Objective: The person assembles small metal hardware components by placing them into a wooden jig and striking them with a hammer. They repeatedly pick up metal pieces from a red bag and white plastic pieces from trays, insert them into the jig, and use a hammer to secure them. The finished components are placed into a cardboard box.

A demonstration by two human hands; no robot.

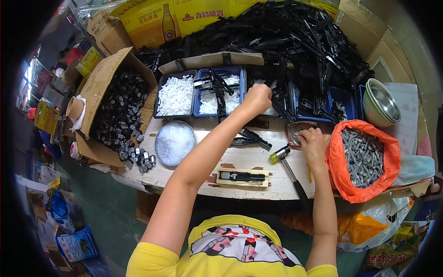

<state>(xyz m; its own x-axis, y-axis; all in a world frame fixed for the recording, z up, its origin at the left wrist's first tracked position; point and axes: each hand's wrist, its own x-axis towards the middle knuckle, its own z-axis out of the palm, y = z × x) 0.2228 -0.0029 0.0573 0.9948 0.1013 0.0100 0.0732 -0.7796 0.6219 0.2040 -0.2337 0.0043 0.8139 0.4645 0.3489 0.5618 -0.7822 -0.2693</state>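
My left hand (258, 98) reaches over a tray at the back of the workbench, its fingers closed; what they hold, if anything, is hidden. My right hand (314, 147) is at a small red box (295, 128) of thin metal pieces, fingers bent down at its edge in a pinch. A pale yellow block (223, 184) lies near the front edge with a black and grey mechanism (242, 176) set in it. Right of it rests a small hammer (288, 170) with a yellow-and-dark head. Another black part (251, 138) lies behind the block.
Behind stands a big heap of black parts (295, 32). Blue trays hold white plastic pieces (175, 94). A carton (108, 69) spills black-and-grey pieces at left, beside a round tin (175, 143). At right are an orange-red bag (337, 171) of grey pins and stacked bowls (380, 104).
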